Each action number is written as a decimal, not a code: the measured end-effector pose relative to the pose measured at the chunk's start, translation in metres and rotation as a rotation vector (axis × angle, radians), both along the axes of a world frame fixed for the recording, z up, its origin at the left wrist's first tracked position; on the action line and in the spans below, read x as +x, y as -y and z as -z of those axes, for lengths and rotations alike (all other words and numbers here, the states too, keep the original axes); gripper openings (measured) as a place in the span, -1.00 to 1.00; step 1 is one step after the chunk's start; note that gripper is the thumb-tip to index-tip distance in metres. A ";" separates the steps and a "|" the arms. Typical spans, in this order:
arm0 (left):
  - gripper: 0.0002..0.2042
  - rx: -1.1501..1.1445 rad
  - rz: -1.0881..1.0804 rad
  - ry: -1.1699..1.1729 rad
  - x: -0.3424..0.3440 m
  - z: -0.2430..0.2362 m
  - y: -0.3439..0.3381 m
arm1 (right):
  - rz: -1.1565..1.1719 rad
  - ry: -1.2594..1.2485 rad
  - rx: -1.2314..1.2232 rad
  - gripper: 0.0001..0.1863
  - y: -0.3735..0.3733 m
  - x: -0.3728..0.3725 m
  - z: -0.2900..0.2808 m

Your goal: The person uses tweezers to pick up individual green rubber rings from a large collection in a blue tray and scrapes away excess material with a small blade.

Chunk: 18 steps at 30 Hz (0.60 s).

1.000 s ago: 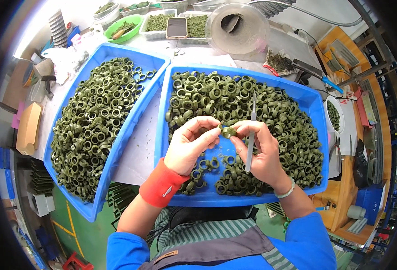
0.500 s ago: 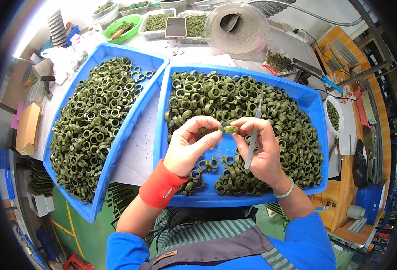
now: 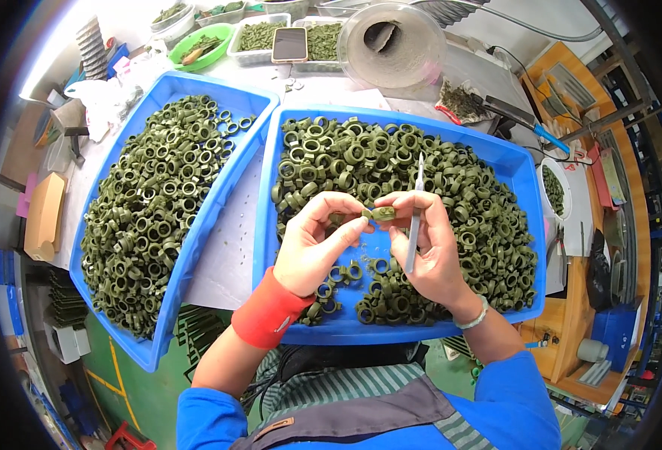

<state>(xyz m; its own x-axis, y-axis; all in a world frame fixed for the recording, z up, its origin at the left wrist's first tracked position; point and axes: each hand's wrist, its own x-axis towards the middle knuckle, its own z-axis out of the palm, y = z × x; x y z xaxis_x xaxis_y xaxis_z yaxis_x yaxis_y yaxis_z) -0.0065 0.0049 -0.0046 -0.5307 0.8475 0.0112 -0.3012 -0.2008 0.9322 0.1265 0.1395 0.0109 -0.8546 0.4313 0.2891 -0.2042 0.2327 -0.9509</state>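
Note:
Between my two hands, above the right-hand blue tray (image 3: 466, 328), is a small olive-green ring (image 3: 383, 214). My left hand (image 3: 317, 241), with a red wristband, pinches its left side between thumb and fingers. My right hand (image 3: 430, 251) is closed round a slim grey metal scalpel (image 3: 413, 238), held nearly upright with its pointed tip away from me. That hand's fingertips also touch the right side of the ring. Many similar green rings (image 3: 488, 247) fill the tray around my hands. Part of the held ring is hidden by my fingertips.
A second blue tray (image 3: 230, 196) heaped with green rings stands tilted at left. Behind are a phone (image 3: 290, 45), tubs of green pieces (image 3: 260, 34), a green bowl (image 3: 200, 46) and a large clear round container (image 3: 428, 56). A blue-handled tool (image 3: 552, 139) lies at right.
My right hand has shifted slightly left and the scalpel has swung more upright. The ring has turned a little between my fingers. My left hand has barely moved.

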 end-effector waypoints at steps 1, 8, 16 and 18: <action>-0.81 0.006 -0.002 0.031 0.000 0.001 0.000 | -0.001 0.000 -0.001 -0.67 0.000 0.000 0.001; -0.80 0.002 0.013 0.113 -0.001 0.002 0.000 | 0.068 0.011 -0.087 -0.76 0.003 0.002 0.001; -0.79 -0.125 0.009 0.242 -0.001 -0.003 0.002 | 0.188 0.078 0.239 -0.61 -0.022 0.006 -0.018; -0.80 -0.132 0.026 0.196 -0.003 -0.001 0.002 | 0.159 0.029 0.125 -0.62 -0.027 0.008 -0.028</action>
<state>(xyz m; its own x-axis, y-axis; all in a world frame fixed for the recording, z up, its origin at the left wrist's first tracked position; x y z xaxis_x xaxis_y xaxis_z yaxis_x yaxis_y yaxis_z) -0.0092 0.0025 -0.0041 -0.4896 0.8483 -0.2016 -0.4825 -0.0709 0.8730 0.1349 0.1666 0.0388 -0.7876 0.5235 0.3250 -0.1285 0.3764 -0.9175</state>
